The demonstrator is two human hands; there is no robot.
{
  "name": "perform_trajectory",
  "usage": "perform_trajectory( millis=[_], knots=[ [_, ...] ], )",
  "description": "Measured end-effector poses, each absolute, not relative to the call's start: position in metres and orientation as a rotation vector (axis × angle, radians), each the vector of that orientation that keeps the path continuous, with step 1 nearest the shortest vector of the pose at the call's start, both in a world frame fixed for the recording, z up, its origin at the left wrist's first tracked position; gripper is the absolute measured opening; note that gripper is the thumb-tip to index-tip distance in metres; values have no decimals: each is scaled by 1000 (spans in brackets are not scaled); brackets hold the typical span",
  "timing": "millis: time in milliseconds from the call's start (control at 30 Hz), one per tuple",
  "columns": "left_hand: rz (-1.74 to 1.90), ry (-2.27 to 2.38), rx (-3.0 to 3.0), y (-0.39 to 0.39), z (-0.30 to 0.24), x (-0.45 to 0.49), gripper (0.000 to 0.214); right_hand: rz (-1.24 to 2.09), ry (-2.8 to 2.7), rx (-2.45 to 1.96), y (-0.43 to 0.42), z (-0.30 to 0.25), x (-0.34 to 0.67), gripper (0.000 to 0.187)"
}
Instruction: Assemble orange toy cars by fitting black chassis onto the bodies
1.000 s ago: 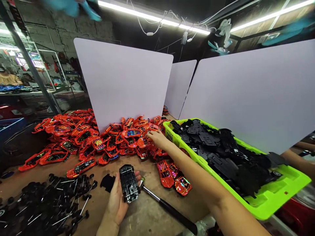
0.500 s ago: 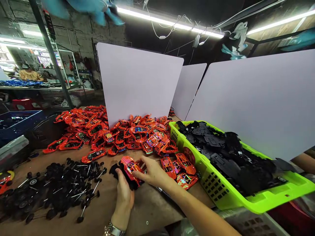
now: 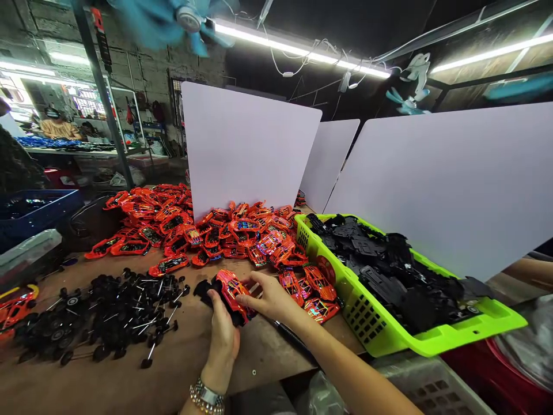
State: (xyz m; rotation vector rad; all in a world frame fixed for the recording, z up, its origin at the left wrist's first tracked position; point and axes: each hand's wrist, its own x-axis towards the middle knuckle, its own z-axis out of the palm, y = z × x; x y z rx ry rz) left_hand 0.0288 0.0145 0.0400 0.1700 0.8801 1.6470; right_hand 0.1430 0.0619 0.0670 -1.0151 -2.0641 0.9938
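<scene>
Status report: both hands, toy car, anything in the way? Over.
Left hand cradling black chassis. Right hand gripping red car shell on top. Nearby: black tool handle, partly hidden by right forearm.

One camera, worn on the person's head, is looking forward and down across the table (image 3: 129, 386). It is sitting close above the left hand (image 3: 223, 334) and right hand (image 3: 274, 297), which are showing low in the middle, the forearms entering from below. The wide view is also taking in the panel (image 3: 250, 144) ahead, the basket (image 3: 492, 325) at right and the lamp (image 3: 302, 49) overhead.
</scene>
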Motion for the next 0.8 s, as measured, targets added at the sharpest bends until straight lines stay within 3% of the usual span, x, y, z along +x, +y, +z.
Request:
perform_trajectory(
  millis=[100,233,333,500,667,800],
  knots=[
    [1624,895,218,15,33,29,67,818,-2107,-1042,54,69,140,30],
    [1622,1052,255,12,21,26,54,551,-2184,-1124,36,63,137,30],
    [1621,1131,282,4,10,21,43,539,-2200,-1126,24,53,140,36],
    [1560,1297,298,-13,-5,17,24,828,-2023,-1090,43,39,151,38],
    [1448,1140,583,-24,-7,19,47,1668,-1681,-803,63,14,153,49],
    [1431,1210,628,-27,-10,21,52,1778,-1429,-749,51,-5,150,47]
  ],
)
